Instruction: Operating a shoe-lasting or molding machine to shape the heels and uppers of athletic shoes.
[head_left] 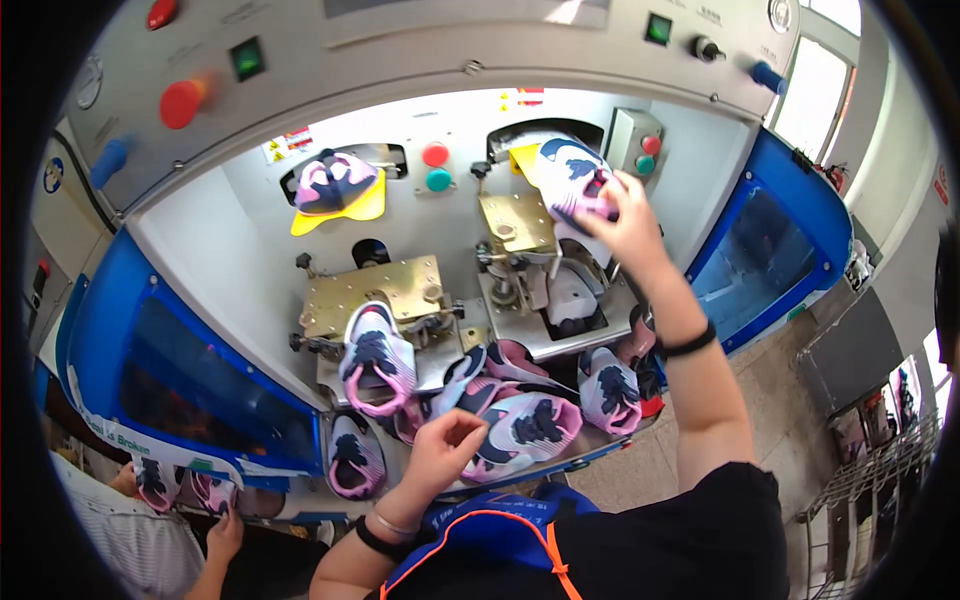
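Note:
My right hand (625,222) is closed on the heel end of a white, navy and pink sneaker upper (572,172) at the right-hand station of the machine. A yellow pad (523,160) shows beside that upper. My left hand (447,452) is low in the middle, its thumb and fingers curled together; whether anything is between them is hidden. Right by its fingertips lies a white, pink and navy sneaker upper (528,432). Another sneaker upper (375,362) leans against the left metal fixture (385,290). At the left station, a navy and pink upper (337,183) sits over a yellow pad (360,208).
Several uppers crowd the front ledge, one at its left end (355,458) and one at its right (608,388). Blue windowed side panels (755,245) flank the machine. A control panel (400,60) spans the top. At lower left, another person's hand (226,530) holds sneakers. A wire rack (880,480) stands right.

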